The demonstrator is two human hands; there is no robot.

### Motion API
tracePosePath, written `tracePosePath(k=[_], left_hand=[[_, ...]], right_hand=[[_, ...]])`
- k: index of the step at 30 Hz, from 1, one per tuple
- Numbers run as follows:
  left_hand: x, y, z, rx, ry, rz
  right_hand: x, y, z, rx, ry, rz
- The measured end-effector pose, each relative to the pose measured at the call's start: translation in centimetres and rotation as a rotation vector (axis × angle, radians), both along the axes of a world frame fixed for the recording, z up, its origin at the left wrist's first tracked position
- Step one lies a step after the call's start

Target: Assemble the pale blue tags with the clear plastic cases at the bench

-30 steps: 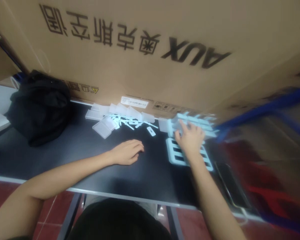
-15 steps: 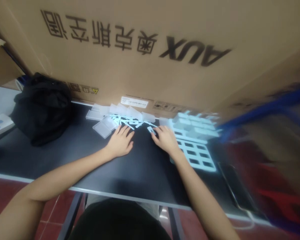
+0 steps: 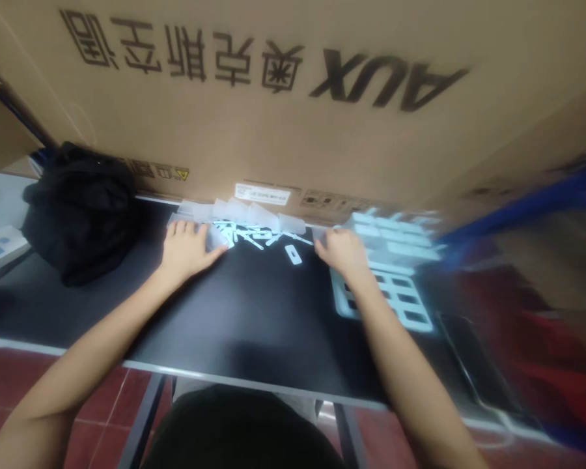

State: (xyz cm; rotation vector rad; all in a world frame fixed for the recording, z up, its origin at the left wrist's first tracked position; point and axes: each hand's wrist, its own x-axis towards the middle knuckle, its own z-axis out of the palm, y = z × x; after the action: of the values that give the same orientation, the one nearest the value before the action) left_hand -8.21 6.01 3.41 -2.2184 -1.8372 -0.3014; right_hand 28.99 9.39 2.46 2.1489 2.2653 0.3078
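My left hand (image 3: 188, 251) reaches over a clear plastic box (image 3: 215, 238), thumb along its near side and fingers at its far left. My right hand (image 3: 344, 247) has bent fingers beside another clear box (image 3: 318, 233), left of the pale blue stacked trays (image 3: 388, 238); blur hides whether it grips. A small pale flat piece with a slot (image 3: 293, 255) lies loose between my hands. Several thin pale pieces (image 3: 251, 236) are scattered behind it, in front of a row of clear plastic boxes (image 3: 247, 213).
A large cardboard box (image 3: 200, 137) stands along the table's back. At the left sits a black cloth bag (image 3: 78, 215), with a white box (image 3: 2, 251) beside it. A pale grid tray (image 3: 405, 299) lies under my right forearm, near a dark phone-like slab (image 3: 473, 358).
My left hand has moved left onto a clear box. My right hand has let go of the small slotted piece, which stays on the table, and has moved right.
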Motion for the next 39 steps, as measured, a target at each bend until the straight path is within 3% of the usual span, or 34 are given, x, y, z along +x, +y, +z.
tracePosePath(k=[5,8,10,15,20,22,28,33,35,39], left_hand=[[0.7,0.4,0.1,-0.002,0.033,-0.058],[0.9,0.1,0.5,0.072,-0.033,-0.166],[1.1,-0.3,0.4,0.137,-0.097,-0.255],[3.4,-1.9,-1.4,0.305,-0.19,-0.613],[6.8,-2.6,-3.2,0.238,-0.238,-0.987],[8.1,-2.4,-3.8,0.189,-0.242,-1.079],[9.8,-1.7,-5.0,0.015,-0.469,-1.069],[10.1,-1.3,-5.1,0.0,-0.761,-1.142],[10.1,-1.2,-5.2,-0.017,-0.786,-1.076],[10.1,-1.3,-5.2,-0.055,-0.783,-0.898]], right_hand=[[-0.6,-0.8,0.3,0.068,0.06,-0.05],[-0.9,-1.7,0.1,0.168,0.191,0.034],[-1.4,-2.4,-0.3,0.126,0.29,0.124],[-2.9,-4.2,-2.2,-0.015,0.496,0.238],[-2.8,-4.5,-2.7,-0.038,0.64,0.32],[-2.5,-4.6,-2.6,-0.061,0.675,0.349],[-1.1,-5.2,-1.3,-0.118,0.845,0.369],[-0.6,-6.4,1.0,-0.198,1.437,0.213],[-0.8,-6.9,1.8,-0.206,1.586,0.194],[-1.9,-7.8,2.2,-0.294,1.676,0.189]])
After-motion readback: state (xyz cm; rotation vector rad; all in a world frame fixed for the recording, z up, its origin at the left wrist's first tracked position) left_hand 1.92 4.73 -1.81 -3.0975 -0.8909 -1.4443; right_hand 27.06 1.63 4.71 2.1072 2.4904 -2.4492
